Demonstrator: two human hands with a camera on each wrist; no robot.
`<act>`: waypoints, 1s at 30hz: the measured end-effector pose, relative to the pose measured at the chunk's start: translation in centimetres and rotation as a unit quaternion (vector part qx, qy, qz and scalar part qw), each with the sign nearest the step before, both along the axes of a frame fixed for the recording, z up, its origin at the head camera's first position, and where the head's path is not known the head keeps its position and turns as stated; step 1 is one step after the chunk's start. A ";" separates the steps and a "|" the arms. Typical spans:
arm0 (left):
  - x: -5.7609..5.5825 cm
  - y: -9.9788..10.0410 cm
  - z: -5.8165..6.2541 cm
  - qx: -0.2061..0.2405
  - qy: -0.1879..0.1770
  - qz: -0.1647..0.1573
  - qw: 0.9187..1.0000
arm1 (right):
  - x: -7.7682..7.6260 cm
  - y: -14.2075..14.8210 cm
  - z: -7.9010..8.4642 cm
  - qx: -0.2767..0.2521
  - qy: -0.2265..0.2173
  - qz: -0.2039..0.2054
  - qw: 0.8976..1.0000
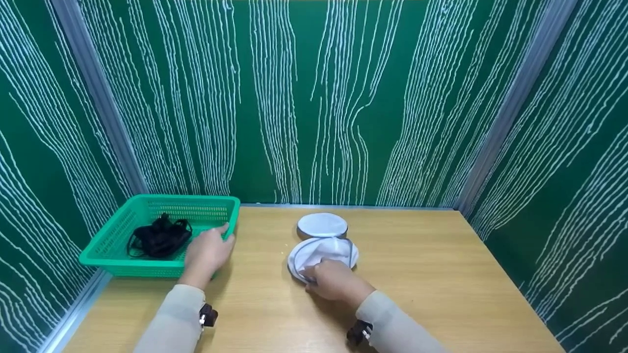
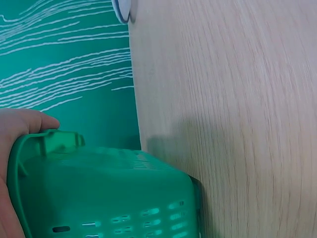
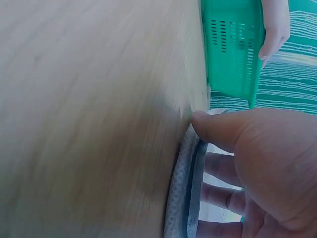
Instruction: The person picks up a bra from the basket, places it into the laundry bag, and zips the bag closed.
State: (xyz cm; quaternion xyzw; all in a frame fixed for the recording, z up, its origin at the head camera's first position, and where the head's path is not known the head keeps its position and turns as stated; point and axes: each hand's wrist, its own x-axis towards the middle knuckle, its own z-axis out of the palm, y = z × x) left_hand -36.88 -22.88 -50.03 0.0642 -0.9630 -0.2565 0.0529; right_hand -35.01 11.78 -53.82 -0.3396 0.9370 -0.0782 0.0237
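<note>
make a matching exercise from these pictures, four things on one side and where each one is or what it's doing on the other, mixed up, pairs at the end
Column one
1. black bundle
2. left hand
3. right hand
4. white oval piece

Column two
A. holding the white pouch
B. just beyond the pouch
C. inside the green basket
D. gripping the basket's rim

Pairs: 1-C, 2-D, 3-A, 4-B

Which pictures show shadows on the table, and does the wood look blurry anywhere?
Head view: faint shadow on the table below the right hand; left wrist view: soft shadow beside the green basket, grain fairly crisp; right wrist view: broad dim patch, grain smeared.
</note>
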 end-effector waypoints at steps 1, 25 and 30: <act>0.0 0.0 0.0 0.001 -0.003 0.000 1.000 | 0.1 0.0 0.1 0.000 -0.006 -0.003 1.000; -0.2 -0.1 1.0 -0.061 0.040 -0.003 0.997 | 0.1 -0.3 1.5 -0.022 0.018 -0.007 1.000; -0.8 -2.4 1.5 -0.082 0.072 0.018 0.994 | 0.0 0.3 3.3 -0.048 0.010 -0.050 0.998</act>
